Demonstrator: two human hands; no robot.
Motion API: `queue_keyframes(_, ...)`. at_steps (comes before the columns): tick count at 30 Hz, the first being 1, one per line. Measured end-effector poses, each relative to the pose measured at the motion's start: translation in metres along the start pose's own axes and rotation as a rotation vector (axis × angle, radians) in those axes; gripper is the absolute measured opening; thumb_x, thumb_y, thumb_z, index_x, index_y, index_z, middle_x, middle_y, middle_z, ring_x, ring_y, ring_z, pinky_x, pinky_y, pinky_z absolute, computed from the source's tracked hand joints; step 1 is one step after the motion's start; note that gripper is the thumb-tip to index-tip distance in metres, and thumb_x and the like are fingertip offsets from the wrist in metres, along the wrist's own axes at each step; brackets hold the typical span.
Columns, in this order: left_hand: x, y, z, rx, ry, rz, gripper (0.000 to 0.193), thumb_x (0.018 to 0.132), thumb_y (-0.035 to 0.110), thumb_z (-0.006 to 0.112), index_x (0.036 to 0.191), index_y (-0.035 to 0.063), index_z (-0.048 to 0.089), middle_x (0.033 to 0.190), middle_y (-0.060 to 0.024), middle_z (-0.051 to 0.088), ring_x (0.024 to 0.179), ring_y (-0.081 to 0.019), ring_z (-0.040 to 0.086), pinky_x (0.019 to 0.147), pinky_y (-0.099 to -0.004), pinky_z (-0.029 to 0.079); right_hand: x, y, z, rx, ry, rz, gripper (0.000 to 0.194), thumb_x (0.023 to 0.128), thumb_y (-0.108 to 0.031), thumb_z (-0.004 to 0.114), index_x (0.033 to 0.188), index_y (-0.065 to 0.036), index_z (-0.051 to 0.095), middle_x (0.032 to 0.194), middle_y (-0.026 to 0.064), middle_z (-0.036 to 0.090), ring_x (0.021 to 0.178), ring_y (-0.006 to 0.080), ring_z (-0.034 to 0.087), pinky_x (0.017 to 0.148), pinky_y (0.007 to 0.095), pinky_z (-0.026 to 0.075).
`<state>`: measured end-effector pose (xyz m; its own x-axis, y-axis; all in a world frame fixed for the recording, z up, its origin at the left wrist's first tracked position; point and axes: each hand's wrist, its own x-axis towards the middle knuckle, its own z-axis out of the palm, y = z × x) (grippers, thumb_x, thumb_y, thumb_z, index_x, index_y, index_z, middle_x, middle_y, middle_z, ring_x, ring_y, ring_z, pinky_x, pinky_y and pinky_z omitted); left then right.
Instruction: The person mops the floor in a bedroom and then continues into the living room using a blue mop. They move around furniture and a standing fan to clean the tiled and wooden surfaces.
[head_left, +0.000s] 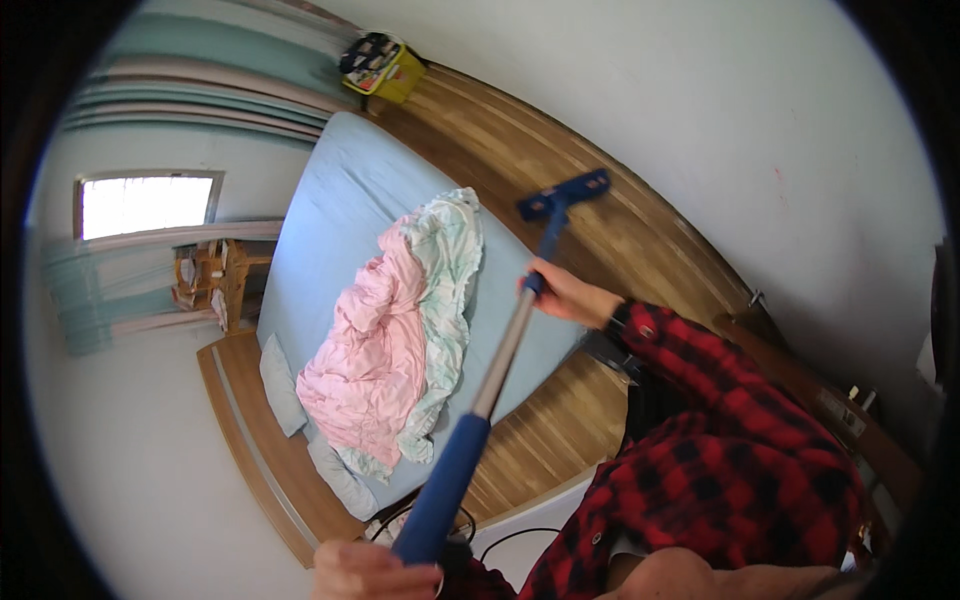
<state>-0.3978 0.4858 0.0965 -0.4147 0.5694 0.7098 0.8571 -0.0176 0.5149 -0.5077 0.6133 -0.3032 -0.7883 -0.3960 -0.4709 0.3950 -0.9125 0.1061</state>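
Note:
A long-handled flat mop (510, 352) with a grey metal pole slants across the view in both of my hands. My right hand (566, 294) is wrapped around the pole near its blue lower collar. At the bottom edge, my left hand (371, 571) grips the thick blue upper sleeve, and part of that hand is cut off by the frame. The mop's blue head (564, 195) is held over the wooden floor (637, 247) between bed and wall. I cannot tell whether it touches the boards.
Beside the pole stands a bed with a pale blue sheet (337, 202) and a crumpled pink and green quilt (375, 322). Pillows (281, 386) lie by the wooden headboard (255, 450). A filled yellow-green bin (401, 79) stands at the far wall. Black cable (517, 531) runs near my left arm.

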Motion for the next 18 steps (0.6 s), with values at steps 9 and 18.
queue_keyframes(9, -0.023, -0.035, 0.038, 0.133, 0.178, -0.006, 0.035, 0.093, 0.029, 0.028, 0.072, 0.0028, 0.039, 0.042, -0.0095, 0.044, 0.035, -0.0215, 0.049, 0.038, -0.0321, 0.034, 0.014, -0.019, -0.034, -0.092, 0.038, -0.029, 0.016, 0.084, -0.012, 0.055, 0.079, -0.002, 0.044, 0.076, 0.0098, 0.056, 0.070, 0.0210, 0.062, 0.064, 0.0348, 0.056)
queue_keyframes(18, 0.016, 0.003, 0.021, -0.172, -0.010, -0.047, 0.032, 0.093, 0.030, 0.032, 0.072, 0.0075, 0.039, 0.046, -0.0062, 0.048, 0.037, -0.0187, 0.050, 0.043, -0.0318, 0.034, -0.116, -0.002, -0.060, 0.115, 0.119, -0.195, 0.012, 0.082, -0.013, 0.058, 0.083, -0.004, 0.049, 0.080, 0.0075, 0.054, 0.078, 0.0190, 0.058, 0.067, 0.0314, 0.051)
